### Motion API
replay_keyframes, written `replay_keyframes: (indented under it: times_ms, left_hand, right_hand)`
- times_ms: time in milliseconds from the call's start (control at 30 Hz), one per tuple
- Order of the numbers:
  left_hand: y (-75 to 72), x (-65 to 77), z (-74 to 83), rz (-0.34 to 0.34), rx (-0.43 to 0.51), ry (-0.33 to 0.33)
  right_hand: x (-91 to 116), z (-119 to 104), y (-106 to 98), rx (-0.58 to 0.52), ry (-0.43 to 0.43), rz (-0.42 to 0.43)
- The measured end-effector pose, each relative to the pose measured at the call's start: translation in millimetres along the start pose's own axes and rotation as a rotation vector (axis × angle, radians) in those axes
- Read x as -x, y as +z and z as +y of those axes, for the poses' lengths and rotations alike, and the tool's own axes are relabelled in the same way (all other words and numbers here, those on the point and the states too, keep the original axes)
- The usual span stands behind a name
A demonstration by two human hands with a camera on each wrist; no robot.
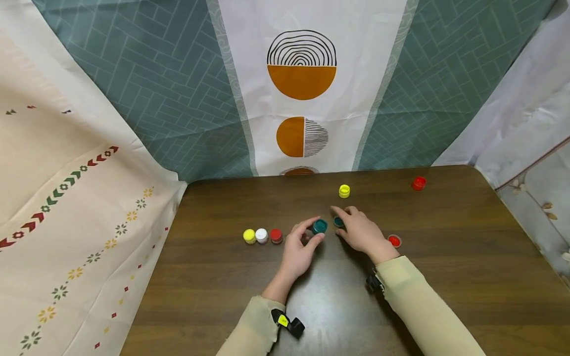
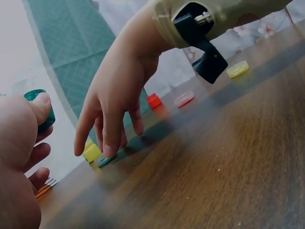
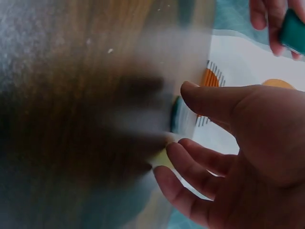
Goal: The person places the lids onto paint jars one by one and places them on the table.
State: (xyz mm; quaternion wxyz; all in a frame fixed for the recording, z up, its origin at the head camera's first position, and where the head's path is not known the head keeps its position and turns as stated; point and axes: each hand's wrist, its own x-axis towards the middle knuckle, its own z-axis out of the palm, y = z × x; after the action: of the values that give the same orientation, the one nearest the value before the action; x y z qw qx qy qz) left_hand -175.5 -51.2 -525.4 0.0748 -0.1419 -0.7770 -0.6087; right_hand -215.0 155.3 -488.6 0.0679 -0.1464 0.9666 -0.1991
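In the head view my left hand [image 1: 298,252] pinches a small teal-green paint pot [image 1: 319,227] between thumb and fingers, above the table. Just to its right, a matching green lid [image 1: 338,221] lies on the wood, partly covered by my right hand [image 1: 361,233]. The left wrist view has the right fingertips pointing down, right at that lid [image 2: 106,161]. From the right wrist, the lid [image 3: 176,114] shows between the spread thumb and the bent fingers, with a gap on the thumb's side.
A yellow pot [image 1: 344,191] and a red pot [image 1: 418,183] stand farther back. Beside my right wrist lies a red lid [image 1: 394,241]. Yellow [image 1: 249,236], white [image 1: 261,236] and red [image 1: 276,236] pots form a row at left. A yellow lid [image 2: 238,69] shows beyond the right arm.
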Motion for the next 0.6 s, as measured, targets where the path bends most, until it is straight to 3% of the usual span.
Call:
replay_keyframes:
  times_ms: [233,600]
  left_hand:
    - [1.9,0.7,1.1,0.021,0.087,-0.028]
    - [-1.5,-0.5,1.4,0.054,0.115,-0.038]
  right_hand:
    - [-2.3,1.5,5.1,0.065,-0.003,0.028]
    - [-2.2,3.0,8.9,0.06,-0.005,0.043]
